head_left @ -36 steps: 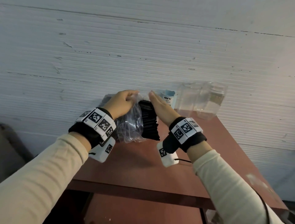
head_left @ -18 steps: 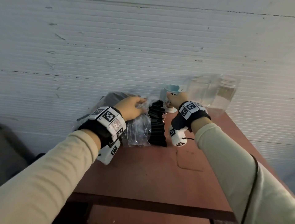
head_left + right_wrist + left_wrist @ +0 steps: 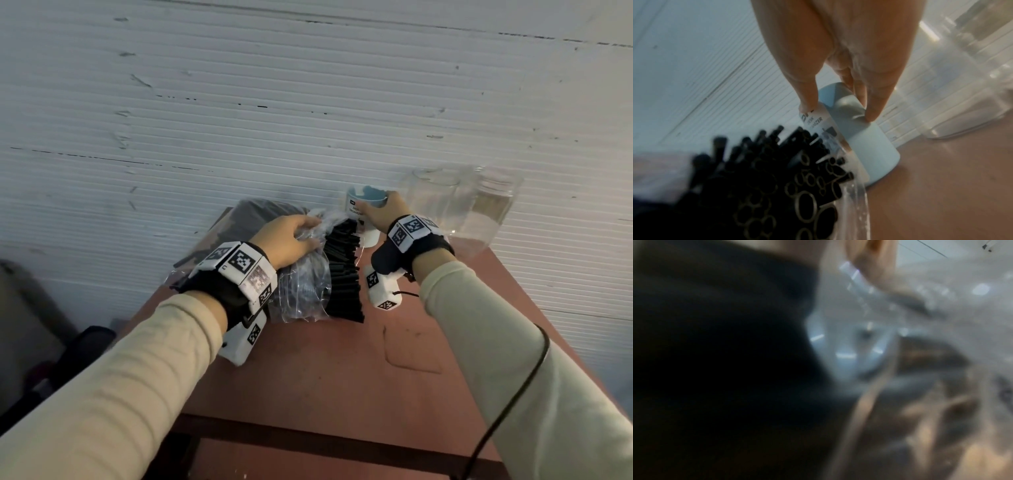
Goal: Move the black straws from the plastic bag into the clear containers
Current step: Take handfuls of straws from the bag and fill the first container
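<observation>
A clear plastic bag (image 3: 301,287) full of black straws (image 3: 344,270) lies at the back of the brown table (image 3: 342,377), its open end facing right. My left hand (image 3: 291,236) grips the crumpled plastic near the bag's mouth. In the right wrist view the straws (image 3: 760,186) show their open ends. My right hand (image 3: 380,210) holds the rim of a light blue labelled cup (image 3: 364,214) from above; its fingers (image 3: 875,97) pinch the cup (image 3: 865,146). Two clear containers (image 3: 442,202), (image 3: 489,212) stand empty just right of the cup. The left wrist view is blurred, showing only the plastic bag (image 3: 910,321).
A second dark bag of straws (image 3: 253,219) lies behind the left hand against the white ribbed wall (image 3: 308,102). A cable (image 3: 513,394) runs along my right sleeve. The table's front edge (image 3: 308,435) is near me; dark objects sit on the floor at left.
My right hand left the straw bundle, moved right and back, and took hold of the blue cup's rim. The left hand lowered the bag onto the table and keeps its grip.
</observation>
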Motion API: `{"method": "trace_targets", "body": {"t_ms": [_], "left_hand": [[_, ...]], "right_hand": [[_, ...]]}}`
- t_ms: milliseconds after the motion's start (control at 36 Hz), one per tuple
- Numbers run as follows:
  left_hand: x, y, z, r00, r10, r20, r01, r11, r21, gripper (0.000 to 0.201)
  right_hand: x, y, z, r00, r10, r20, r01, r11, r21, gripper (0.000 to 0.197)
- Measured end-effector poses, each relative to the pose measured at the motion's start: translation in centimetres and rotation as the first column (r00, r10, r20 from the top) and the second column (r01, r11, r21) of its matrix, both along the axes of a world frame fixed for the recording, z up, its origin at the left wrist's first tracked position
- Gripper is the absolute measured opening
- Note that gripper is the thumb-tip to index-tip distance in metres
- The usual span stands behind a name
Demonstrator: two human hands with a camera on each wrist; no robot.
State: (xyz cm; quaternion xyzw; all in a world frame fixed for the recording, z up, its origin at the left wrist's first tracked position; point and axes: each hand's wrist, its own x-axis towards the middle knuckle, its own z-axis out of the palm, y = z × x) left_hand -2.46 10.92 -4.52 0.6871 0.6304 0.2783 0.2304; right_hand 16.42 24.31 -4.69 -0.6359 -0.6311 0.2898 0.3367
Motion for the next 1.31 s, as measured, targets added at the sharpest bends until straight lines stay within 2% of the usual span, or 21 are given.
{"method": "trace_targets", "body": {"t_ms": [83,250,500,611,805,972,1028,1083,1139,1194,1305], "left_hand": [[0.3,-0.5,0.2,1.0,0.002,-0.008,-0.002,1.0,0.002,0.049],[0.5,-1.8,0.7,0.999,-0.01,-0.035,0.01,1.0,-0.013,0.05],[0.9,-4.1,1.2,0.999,-0.006,-0.049,0.004,0.999,-0.041,0.048],[1.1,-5.2,1.2,0.999,-0.007,-0.034,0.007,1.0,0.003,0.043],[2.0,-6.7,1.3,1.0,-0.007,-0.016,0.009,0.995,0.095,0.037],[2.1,-7.3,1.0,0.999,0.012,0.042,-0.017,0.994,0.11,0.038],[2.0,-7.2,1.1,0.998,-0.003,0.062,-0.004,0.993,0.122,0.038],[1.8,-7.0,1.1,0.996,-0.014,0.087,0.003,0.992,0.128,0.037],[1.7,-6.7,1.2,0.995,0.007,0.102,-0.02,0.992,0.124,0.037],[1.8,-6.5,1.3,0.994,0.035,0.104,-0.048,0.991,0.126,0.037],[2.2,-6.8,2.0,0.997,0.046,0.07,-0.056,0.986,0.154,0.038]], "right_hand": [[1.1,-1.9,0.7,0.998,0.001,-0.057,0.002,0.998,0.059,0.074],[5.5,-7.0,2.1,0.997,0.005,-0.079,0.009,0.985,0.173,0.071],[11.6,-13.7,2.4,0.994,-0.03,-0.104,0.053,0.972,0.228,0.068],[13.3,-15.2,2.0,0.993,-0.048,-0.106,0.066,0.983,0.174,0.065],[14.3,-16.0,0.6,0.997,-0.075,-0.02,0.076,0.996,0.045,0.074],[14.3,-16.7,0.1,1.0,-0.001,0.029,0.003,0.997,-0.075,0.076],[13.8,-17.7,0.6,0.992,-0.039,0.124,0.037,0.999,0.015,0.083],[12.6,-19.2,1.4,0.986,-0.063,0.152,0.035,0.982,0.184,0.082],[10.9,-20.7,2.1,0.989,-0.021,0.149,-0.031,0.94,0.341,0.068],[8.8,-21.6,2.5,0.984,0.067,0.166,-0.131,0.902,0.411,0.051],[4.6,-22.4,2.6,0.944,0.304,0.13,-0.329,0.904,0.273,0.035]]}}
